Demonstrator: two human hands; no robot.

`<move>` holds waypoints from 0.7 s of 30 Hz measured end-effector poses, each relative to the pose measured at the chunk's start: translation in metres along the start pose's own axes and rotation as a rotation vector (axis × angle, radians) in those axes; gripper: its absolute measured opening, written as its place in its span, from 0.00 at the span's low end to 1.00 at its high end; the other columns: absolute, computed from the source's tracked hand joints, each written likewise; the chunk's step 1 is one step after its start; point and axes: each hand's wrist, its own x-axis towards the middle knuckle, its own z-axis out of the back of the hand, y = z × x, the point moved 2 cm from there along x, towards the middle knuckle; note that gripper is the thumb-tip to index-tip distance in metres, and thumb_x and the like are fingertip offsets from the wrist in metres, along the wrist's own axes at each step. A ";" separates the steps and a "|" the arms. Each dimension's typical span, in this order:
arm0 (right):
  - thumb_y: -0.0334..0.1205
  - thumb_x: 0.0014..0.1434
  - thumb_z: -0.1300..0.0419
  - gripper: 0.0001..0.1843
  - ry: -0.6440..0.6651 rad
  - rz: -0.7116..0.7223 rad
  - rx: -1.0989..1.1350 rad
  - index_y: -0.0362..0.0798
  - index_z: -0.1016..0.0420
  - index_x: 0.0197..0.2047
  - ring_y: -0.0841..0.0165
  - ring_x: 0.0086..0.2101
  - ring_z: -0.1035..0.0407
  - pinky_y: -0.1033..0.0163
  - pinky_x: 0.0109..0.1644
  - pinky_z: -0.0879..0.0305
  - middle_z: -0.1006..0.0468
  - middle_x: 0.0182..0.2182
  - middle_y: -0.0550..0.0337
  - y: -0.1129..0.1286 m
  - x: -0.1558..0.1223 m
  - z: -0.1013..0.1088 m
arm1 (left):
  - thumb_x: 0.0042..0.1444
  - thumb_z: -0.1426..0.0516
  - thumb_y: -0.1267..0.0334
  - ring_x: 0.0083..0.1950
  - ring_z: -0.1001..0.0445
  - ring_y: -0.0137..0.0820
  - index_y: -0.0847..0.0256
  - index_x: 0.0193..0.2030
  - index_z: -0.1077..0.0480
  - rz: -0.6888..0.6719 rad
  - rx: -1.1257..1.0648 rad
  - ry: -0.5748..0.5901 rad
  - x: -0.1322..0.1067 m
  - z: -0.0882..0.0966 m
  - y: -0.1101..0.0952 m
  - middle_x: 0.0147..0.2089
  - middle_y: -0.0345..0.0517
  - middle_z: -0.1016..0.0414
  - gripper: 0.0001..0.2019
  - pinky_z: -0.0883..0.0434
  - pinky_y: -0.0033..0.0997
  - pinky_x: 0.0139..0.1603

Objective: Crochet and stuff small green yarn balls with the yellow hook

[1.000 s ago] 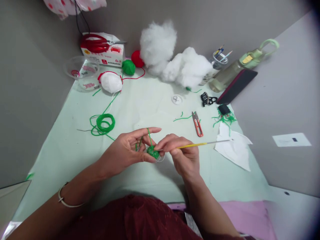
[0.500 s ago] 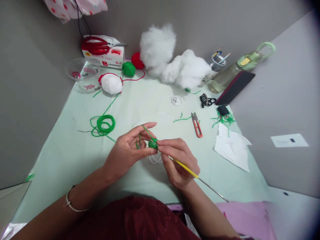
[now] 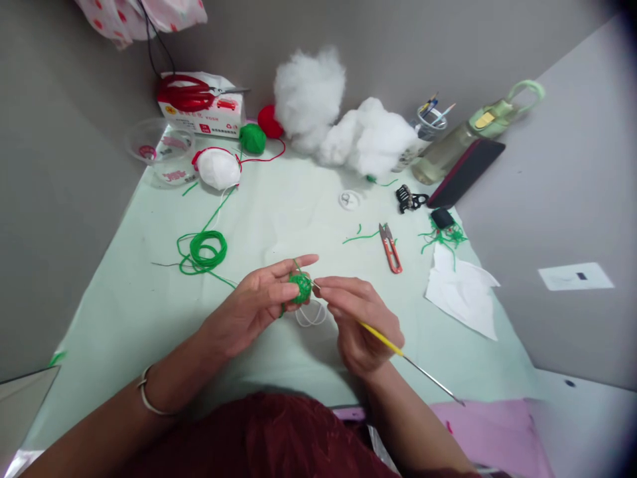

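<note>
My left hand (image 3: pixel 256 305) pinches a small green crocheted piece (image 3: pixel 300 287) between thumb and fingers, with green yarn running over the forefinger. My right hand (image 3: pixel 359 318) grips a yellow-handled crochet hook (image 3: pixel 398 349); its tip is at the green piece and its metal tail points down to the right. A loop of white thread (image 3: pixel 311 314) hangs under the piece. The green yarn trails left to a loose coil (image 3: pixel 204 249) on the pale green cloth (image 3: pixel 124 305).
Orange thread snips (image 3: pixel 391 247) and white paper (image 3: pixel 465 295) lie to the right. At the back stand white stuffing (image 3: pixel 343 116), red (image 3: pixel 270 121) and green (image 3: pixel 253 138) yarn balls, a white ball (image 3: pixel 217 168), red scissors on a box (image 3: pixel 202 106), a bottle (image 3: pixel 468 136) and a dark phone (image 3: pixel 465 172).
The hook's tail swung from pointing right to pointing down-right, toward me. My left fingers closed in on the green piece, which turned and rose slightly.
</note>
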 end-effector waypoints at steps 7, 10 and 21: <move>0.30 0.69 0.40 0.15 0.013 -0.182 0.147 0.55 0.16 0.52 0.63 0.41 0.19 0.55 0.43 0.19 0.13 0.41 0.57 -0.002 0.003 0.007 | 0.53 0.33 0.61 0.37 0.35 0.27 0.59 0.59 0.20 -0.053 0.083 -0.026 0.001 0.004 -0.005 0.39 0.41 0.30 0.25 0.34 0.28 0.41; 0.35 0.69 0.38 0.11 -0.040 -0.297 0.274 0.54 0.15 0.48 0.65 0.34 0.20 0.56 0.37 0.21 0.14 0.36 0.58 -0.006 0.004 0.006 | 0.55 0.34 0.62 0.35 0.37 0.27 0.58 0.57 0.19 -0.065 0.112 -0.015 0.001 0.005 -0.007 0.38 0.41 0.31 0.22 0.34 0.28 0.38; 0.40 0.68 0.36 0.07 -0.055 -0.572 0.659 0.52 0.15 0.42 0.70 0.25 0.23 0.64 0.28 0.23 0.14 0.32 0.59 -0.017 0.011 0.001 | 0.59 0.35 0.61 0.35 0.30 0.27 0.56 0.53 0.17 -0.077 0.138 0.024 0.003 0.007 -0.006 0.39 0.44 0.22 0.16 0.32 0.28 0.39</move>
